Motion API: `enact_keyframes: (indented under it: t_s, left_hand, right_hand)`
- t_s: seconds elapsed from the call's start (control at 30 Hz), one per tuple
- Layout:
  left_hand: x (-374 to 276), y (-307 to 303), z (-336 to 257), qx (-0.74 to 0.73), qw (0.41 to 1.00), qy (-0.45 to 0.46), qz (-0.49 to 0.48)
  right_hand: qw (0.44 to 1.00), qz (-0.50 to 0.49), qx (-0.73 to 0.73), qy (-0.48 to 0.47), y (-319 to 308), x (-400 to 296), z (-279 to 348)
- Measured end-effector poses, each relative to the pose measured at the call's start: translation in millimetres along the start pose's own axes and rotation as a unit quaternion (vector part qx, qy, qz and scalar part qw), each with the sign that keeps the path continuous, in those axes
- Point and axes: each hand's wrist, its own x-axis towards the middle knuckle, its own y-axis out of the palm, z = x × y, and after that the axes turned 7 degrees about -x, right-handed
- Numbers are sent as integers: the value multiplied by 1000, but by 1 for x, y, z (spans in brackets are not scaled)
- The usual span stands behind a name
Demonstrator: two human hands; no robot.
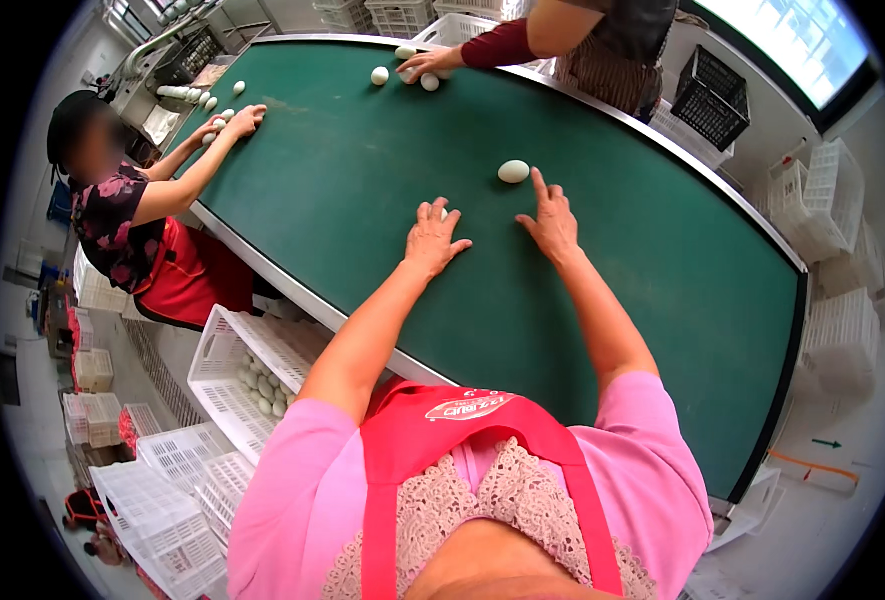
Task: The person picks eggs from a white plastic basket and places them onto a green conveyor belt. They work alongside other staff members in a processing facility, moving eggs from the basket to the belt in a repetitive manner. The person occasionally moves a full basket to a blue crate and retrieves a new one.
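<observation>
Palm down over the green conveyor belt, my left hand has its fingers curled over a pale egg. Only a bit of shell shows between the fingers; the rest is hidden, and the thumb is spread to the side. My right hand holds nothing, its index finger stretched forward and thumb apart. Just left of that index fingertip lies another whitish egg, on its side on the belt with a small gap from the finger.
A co-worker's hands handle several eggs at the belt's left end. Across the belt, another person's hand is on eggs. A white plastic crate with eggs stands by my left side. Metal edging borders the belt.
</observation>
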Motion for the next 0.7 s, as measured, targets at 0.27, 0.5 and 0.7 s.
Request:
enact_keyframes:
  t_s: [0.27,0.5,0.7]
  left_hand:
    - [-49,-9,33,-418,887,-195,-25]
    - [-207,-116,80,-814,530,-237,-24]
    - [-427,-157,194,-724,515,-320,-330]
  right_hand:
    - [994,55,-86,31,38,83,14]
    - [995,60,-60,54,63,105,-74]
    - [859,357,367,4,6,-21,158]
